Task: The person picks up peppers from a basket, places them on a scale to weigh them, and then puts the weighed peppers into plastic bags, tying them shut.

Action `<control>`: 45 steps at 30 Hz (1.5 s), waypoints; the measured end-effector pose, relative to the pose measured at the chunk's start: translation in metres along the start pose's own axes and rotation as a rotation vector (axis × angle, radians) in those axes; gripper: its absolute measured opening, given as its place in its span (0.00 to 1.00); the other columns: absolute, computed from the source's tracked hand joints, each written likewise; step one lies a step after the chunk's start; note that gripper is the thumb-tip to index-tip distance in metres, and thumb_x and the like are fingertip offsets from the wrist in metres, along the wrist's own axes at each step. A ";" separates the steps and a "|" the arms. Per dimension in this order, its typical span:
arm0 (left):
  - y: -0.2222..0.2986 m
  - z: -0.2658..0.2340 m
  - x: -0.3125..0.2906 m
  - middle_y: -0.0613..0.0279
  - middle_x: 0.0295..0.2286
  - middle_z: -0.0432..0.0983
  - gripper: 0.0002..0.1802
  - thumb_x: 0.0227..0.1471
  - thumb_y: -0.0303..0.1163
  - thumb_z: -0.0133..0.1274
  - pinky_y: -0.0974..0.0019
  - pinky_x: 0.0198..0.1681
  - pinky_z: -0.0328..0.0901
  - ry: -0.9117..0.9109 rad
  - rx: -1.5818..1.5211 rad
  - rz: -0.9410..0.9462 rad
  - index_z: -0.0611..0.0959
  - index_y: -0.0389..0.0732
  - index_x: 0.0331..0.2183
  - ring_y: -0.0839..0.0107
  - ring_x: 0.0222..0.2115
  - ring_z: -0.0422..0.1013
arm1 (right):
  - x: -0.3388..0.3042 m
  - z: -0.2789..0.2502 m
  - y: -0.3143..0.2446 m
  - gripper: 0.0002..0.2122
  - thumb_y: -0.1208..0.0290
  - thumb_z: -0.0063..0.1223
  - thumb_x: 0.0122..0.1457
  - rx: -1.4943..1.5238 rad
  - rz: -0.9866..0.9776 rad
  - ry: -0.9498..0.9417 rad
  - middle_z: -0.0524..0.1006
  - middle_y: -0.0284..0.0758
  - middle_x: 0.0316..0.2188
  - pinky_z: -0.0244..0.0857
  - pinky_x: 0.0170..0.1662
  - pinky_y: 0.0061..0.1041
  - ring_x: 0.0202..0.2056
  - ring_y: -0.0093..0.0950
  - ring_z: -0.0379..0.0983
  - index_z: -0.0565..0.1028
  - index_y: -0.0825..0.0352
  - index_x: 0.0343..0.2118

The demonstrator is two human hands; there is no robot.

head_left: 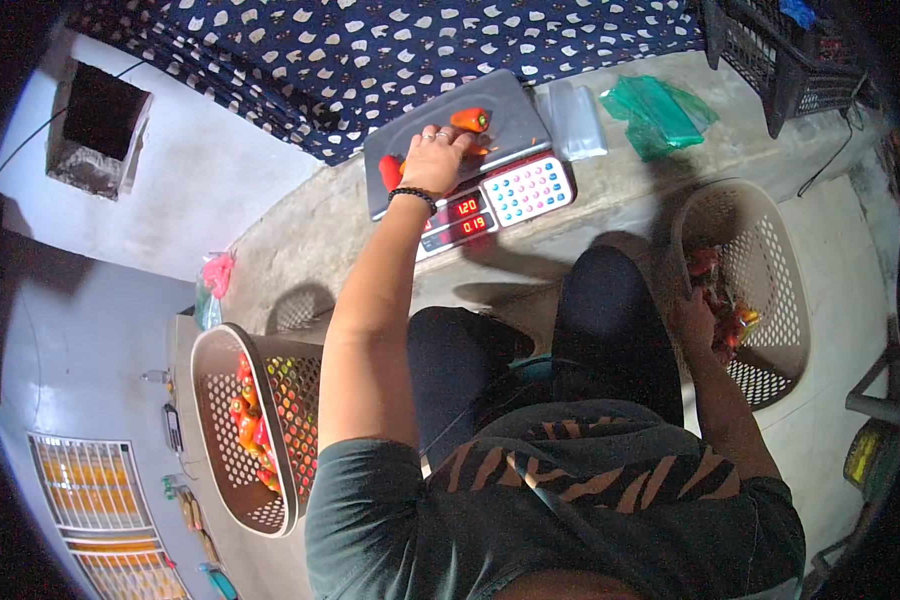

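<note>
On the dark platform of a digital scale (510, 100), my left hand (435, 160) lies over some peppers, its fingers bent down and closed around one that is mostly hidden. A red pepper (389, 172) shows beside the wrist, and an orange-red pepper (470, 120) lies just beyond the fingertips. My right hand (692, 322) reaches into the beige basket (792, 260) on the right, against red and yellow peppers (735, 330) in its bottom. Shadow and the peppers hide those fingers, so their grip does not show.
A second basket (205, 375) with many peppers stands at left. Clear plastic bags (576, 120) and green plastic bags (660, 115) lie right of the scale on the concrete ledge (320, 225). A black crate (770, 60) sits far right; a patterned curtain (400, 40) hangs behind.
</note>
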State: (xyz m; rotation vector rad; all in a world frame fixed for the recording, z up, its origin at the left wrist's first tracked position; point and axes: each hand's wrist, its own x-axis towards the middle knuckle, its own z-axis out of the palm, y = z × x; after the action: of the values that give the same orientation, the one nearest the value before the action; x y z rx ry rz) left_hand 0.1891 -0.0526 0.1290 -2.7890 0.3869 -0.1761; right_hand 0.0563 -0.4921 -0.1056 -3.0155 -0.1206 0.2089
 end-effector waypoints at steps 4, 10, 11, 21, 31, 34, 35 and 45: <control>-0.002 -0.005 0.000 0.59 0.46 0.67 0.28 0.38 0.26 0.54 0.57 0.47 0.60 0.037 -0.020 0.027 0.73 0.50 0.46 0.57 0.48 0.62 | 0.004 0.019 0.011 0.12 0.66 0.52 0.47 -0.007 -0.036 0.053 0.64 0.46 0.37 0.69 0.35 0.40 0.35 0.42 0.71 0.73 0.60 0.37; 0.001 0.001 0.002 0.59 0.46 0.67 0.28 0.37 0.26 0.54 0.57 0.46 0.60 0.028 0.030 0.032 0.74 0.52 0.46 0.57 0.48 0.62 | 0.004 0.017 0.015 0.15 0.66 0.50 0.49 -0.060 -0.007 -0.038 0.63 0.48 0.40 0.69 0.34 0.39 0.36 0.44 0.71 0.72 0.58 0.41; -0.001 0.006 -0.001 0.59 0.46 0.67 0.28 0.37 0.26 0.54 0.57 0.46 0.60 0.026 0.028 0.022 0.74 0.52 0.46 0.57 0.48 0.62 | 0.001 0.004 0.007 0.16 0.65 0.49 0.50 -0.026 -0.049 0.023 0.64 0.49 0.40 0.69 0.34 0.39 0.35 0.45 0.71 0.70 0.60 0.43; 0.001 0.024 0.001 0.61 0.36 0.75 0.12 0.46 0.37 0.49 0.58 0.43 0.62 0.075 -0.074 -0.047 0.76 0.49 0.37 0.62 0.41 0.68 | 0.009 0.007 -0.003 0.21 0.63 0.49 0.52 0.010 -0.022 0.069 0.67 0.54 0.42 0.69 0.37 0.39 0.37 0.47 0.71 0.63 0.70 0.46; -0.039 -0.063 -0.061 0.61 0.33 0.73 0.17 0.33 0.28 0.55 0.59 0.41 0.62 0.957 -0.241 -0.213 0.79 0.46 0.33 0.61 0.37 0.68 | 0.017 0.023 -0.014 0.20 0.63 0.49 0.52 0.000 -0.166 0.190 0.68 0.53 0.41 0.69 0.37 0.39 0.37 0.46 0.71 0.64 0.69 0.45; -0.102 -0.109 -0.155 0.59 0.31 0.73 0.18 0.32 0.23 0.54 0.59 0.39 0.62 1.143 -0.041 -0.298 0.78 0.43 0.34 0.57 0.35 0.68 | 0.022 0.024 -0.019 0.20 0.63 0.49 0.52 0.003 -0.203 0.187 0.68 0.52 0.40 0.69 0.37 0.38 0.37 0.46 0.71 0.65 0.69 0.44; -0.121 -0.112 -0.186 0.58 0.32 0.74 0.19 0.33 0.20 0.53 0.58 0.40 0.62 1.126 -0.057 -0.383 0.78 0.42 0.35 0.56 0.36 0.68 | 0.022 0.024 -0.017 0.20 0.63 0.49 0.52 -0.003 -0.193 0.188 0.68 0.52 0.40 0.69 0.37 0.38 0.37 0.46 0.71 0.65 0.69 0.44; -0.197 -0.053 -0.499 0.51 0.37 0.74 0.26 0.42 0.43 0.54 0.60 0.46 0.62 0.811 -0.220 -1.496 0.75 0.41 0.44 0.56 0.42 0.68 | 0.027 0.024 -0.023 0.19 0.63 0.50 0.51 -0.006 -0.193 0.178 0.69 0.51 0.39 0.69 0.36 0.38 0.37 0.45 0.71 0.66 0.69 0.43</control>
State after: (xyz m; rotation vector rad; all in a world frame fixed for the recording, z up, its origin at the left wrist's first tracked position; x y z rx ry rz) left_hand -0.2479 0.2529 0.2054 -2.3879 -1.6289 -1.5936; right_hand 0.0776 -0.4644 -0.1295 -2.9849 -0.3937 -0.0778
